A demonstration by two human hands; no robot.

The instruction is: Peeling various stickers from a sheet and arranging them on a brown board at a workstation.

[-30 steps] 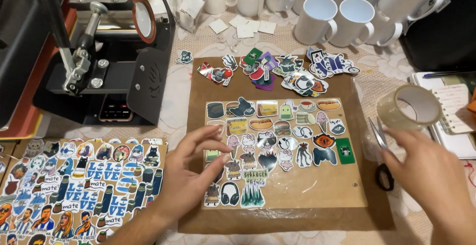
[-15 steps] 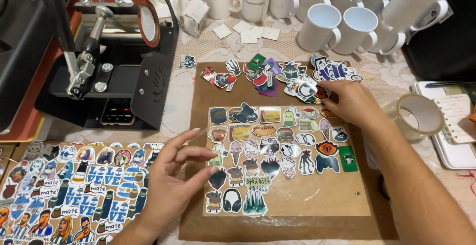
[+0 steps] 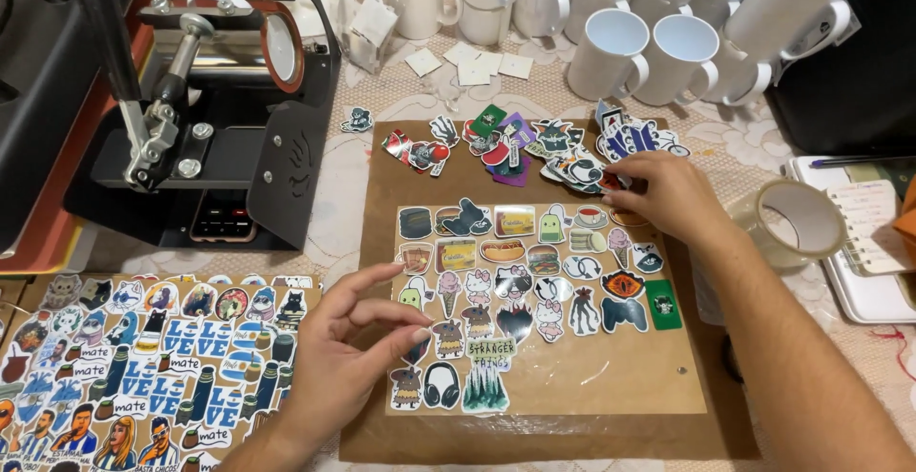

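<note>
While the left hand (image 3: 348,357) pinches a small dark sticker (image 3: 417,348) over the clear sheet (image 3: 572,377) on the brown board (image 3: 706,415), the right hand (image 3: 668,195) grips a loose sticker (image 3: 611,182) at the pile (image 3: 534,143).

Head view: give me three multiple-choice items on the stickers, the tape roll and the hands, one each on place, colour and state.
1. Where is the right hand?
A. at the loose sticker pile
B. on the tape roll
C. on the mug press

2. What colour are the mugs?
A. black
B. white
C. red

3. What is the left hand doing?
A. gripping scissors
B. lying flat on the table
C. fingers at the sticker sheet

A: fingers touch the pile's edge. B: all white. C: fingertips meet the sheet's left side.
</note>
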